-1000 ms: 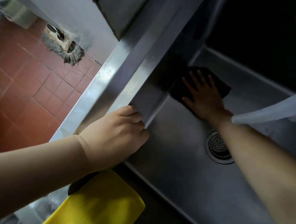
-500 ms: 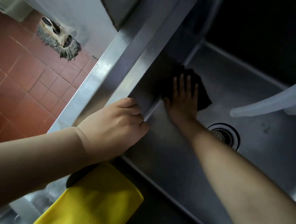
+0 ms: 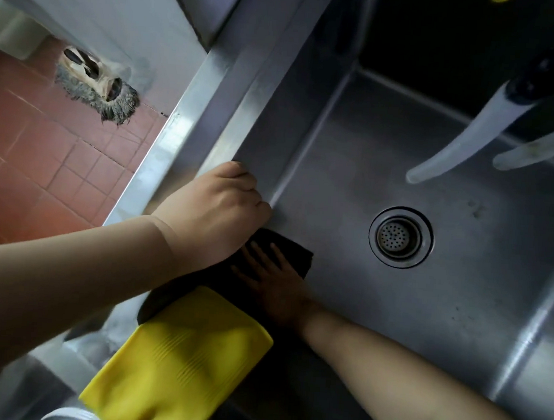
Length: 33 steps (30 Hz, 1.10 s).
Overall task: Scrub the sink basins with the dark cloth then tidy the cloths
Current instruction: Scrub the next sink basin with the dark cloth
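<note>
Pressing the dark cloth flat with straight fingers, the right hand now works the basin's near-left corner, at eight o'clock from the round perforated drain, no longer up the left wall. The left hand stays curled over the brushed-steel sink rim. A ribbed yellow cloth drapes at six o'clock.

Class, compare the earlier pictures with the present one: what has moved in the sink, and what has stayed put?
The right hand, fingers flat, has swept the dark cloth along the steel basin floor from the far corner to the near side. The left hand still grips the sink rim; the yellow rubber glove stays draped there.
</note>
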Each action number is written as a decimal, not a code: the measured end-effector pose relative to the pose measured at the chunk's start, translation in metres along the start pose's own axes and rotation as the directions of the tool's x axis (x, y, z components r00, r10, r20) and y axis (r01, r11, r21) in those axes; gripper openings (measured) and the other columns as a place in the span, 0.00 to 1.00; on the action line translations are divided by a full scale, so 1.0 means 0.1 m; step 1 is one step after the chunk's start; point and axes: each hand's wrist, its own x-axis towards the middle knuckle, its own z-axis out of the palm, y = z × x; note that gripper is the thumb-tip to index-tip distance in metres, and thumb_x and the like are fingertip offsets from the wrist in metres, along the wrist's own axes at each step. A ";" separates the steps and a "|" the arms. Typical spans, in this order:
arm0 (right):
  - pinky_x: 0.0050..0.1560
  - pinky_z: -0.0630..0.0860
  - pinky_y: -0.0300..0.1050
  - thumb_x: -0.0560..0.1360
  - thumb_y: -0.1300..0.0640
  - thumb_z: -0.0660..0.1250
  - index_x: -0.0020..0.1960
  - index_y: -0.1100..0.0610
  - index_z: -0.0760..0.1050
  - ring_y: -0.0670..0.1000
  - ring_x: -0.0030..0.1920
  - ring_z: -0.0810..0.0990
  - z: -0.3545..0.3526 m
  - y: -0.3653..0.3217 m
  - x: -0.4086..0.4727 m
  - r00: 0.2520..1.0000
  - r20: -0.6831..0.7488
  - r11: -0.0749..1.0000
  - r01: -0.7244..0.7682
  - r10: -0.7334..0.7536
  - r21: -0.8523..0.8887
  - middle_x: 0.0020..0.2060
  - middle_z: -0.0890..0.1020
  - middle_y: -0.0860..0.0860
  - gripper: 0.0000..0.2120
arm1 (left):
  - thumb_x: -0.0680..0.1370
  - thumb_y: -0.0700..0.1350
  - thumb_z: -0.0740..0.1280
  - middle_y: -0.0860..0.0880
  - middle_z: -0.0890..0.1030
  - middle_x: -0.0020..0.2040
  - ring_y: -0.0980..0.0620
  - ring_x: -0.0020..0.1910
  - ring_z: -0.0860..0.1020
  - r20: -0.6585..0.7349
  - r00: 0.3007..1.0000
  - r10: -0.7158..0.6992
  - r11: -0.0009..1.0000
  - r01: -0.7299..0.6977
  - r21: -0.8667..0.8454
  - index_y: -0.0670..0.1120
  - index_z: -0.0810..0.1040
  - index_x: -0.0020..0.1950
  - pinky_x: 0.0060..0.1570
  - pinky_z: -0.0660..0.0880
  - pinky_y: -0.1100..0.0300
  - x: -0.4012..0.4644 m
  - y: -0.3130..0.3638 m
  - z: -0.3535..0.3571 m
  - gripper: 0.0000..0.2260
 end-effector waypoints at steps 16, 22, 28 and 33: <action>0.74 0.38 0.58 0.72 0.36 0.54 0.77 0.46 0.44 0.57 0.76 0.44 0.38 0.94 -2.62 0.976 0.201 0.940 0.145 -0.084 -0.310 0.77 0.46 0.52 0.39 | 0.61 0.36 0.65 0.44 0.76 0.28 0.43 0.31 0.76 0.285 0.956 0.064 0.967 -0.130 0.221 0.45 0.74 0.30 0.33 0.72 0.55 0.13 0.18 -0.05 0.04; 0.72 0.44 0.59 0.68 0.33 0.60 0.77 0.43 0.48 0.58 0.75 0.51 0.40 1.05 -2.30 0.977 0.136 0.956 0.194 -0.167 -0.219 0.76 0.57 0.50 0.42 | 0.70 0.43 0.67 0.45 0.81 0.45 0.44 0.45 0.79 0.357 0.933 -0.036 0.992 -0.010 0.127 0.46 0.79 0.46 0.45 0.71 0.56 0.54 0.53 0.26 0.07; 0.72 0.44 0.58 0.72 0.37 0.52 0.72 0.45 0.65 0.58 0.73 0.56 0.17 1.04 -0.98 0.998 -0.026 0.990 0.048 -0.052 -0.130 0.72 0.67 0.53 0.30 | 0.79 0.42 0.58 0.47 0.73 0.62 0.45 0.62 0.71 0.535 0.765 -0.357 0.924 0.373 0.083 0.47 0.71 0.64 0.58 0.67 0.53 0.81 0.51 0.62 0.14; 0.72 0.50 0.60 0.74 0.39 0.53 0.73 0.48 0.63 0.61 0.74 0.58 -0.09 1.48 -0.44 0.957 -0.113 0.963 -0.270 0.268 0.003 0.73 0.64 0.56 0.30 | 0.79 0.44 0.60 0.47 0.74 0.60 0.45 0.61 0.73 0.523 0.734 -0.434 0.877 0.478 0.057 0.46 0.71 0.62 0.55 0.72 0.53 0.77 0.44 0.85 0.13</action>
